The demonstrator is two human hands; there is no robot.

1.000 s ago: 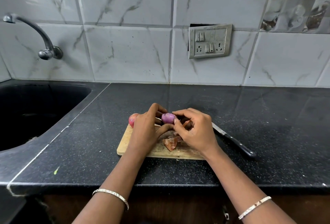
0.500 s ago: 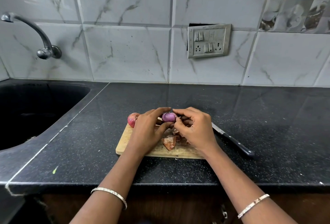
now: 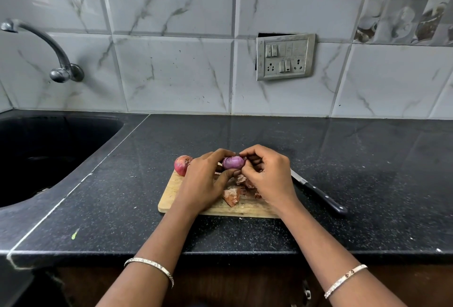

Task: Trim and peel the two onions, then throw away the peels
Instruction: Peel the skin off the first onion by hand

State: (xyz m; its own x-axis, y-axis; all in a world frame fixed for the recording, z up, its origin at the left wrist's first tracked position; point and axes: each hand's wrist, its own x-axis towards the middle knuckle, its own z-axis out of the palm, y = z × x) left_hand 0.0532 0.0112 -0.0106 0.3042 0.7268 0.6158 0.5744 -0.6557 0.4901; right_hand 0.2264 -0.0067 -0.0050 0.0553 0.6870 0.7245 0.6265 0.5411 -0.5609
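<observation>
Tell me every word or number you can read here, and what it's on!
None: no word, number or brand is readable anywhere.
Grey metal switch-and-socket plate on the tiled wall: only switches and holes, no print visible.
Black-handled kitchen knife and pale wooden cutting board: no marking shows.
Peeled purple onion: no sticker.

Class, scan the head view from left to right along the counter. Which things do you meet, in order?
sink → unpeeled onion → left hand → purple onion → right hand → knife
</observation>
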